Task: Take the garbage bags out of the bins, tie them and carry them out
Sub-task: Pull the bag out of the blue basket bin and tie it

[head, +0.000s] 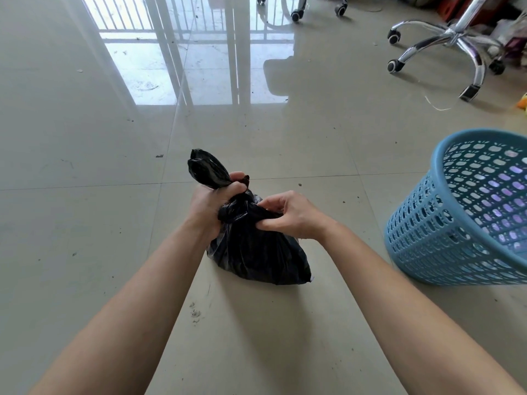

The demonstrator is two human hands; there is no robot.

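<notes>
A small black garbage bag [256,252] sits on the tiled floor in the middle of the view, its neck twisted into a knot. My left hand [211,201] is closed around the neck, and the bag's loose top sticks up past my fingers. My right hand [288,215] pinches the plastic just to the right of the knot. A blue perforated plastic bin [427,223] stands to the right of the bag, with no bag visible inside it.
A chrome swivel-chair base with castors [453,44] stands at the back right, and more castors [296,15] show at the top. Clutter lies in the far right corner. The floor [85,166] is glossy beige tile with small bits of dirt.
</notes>
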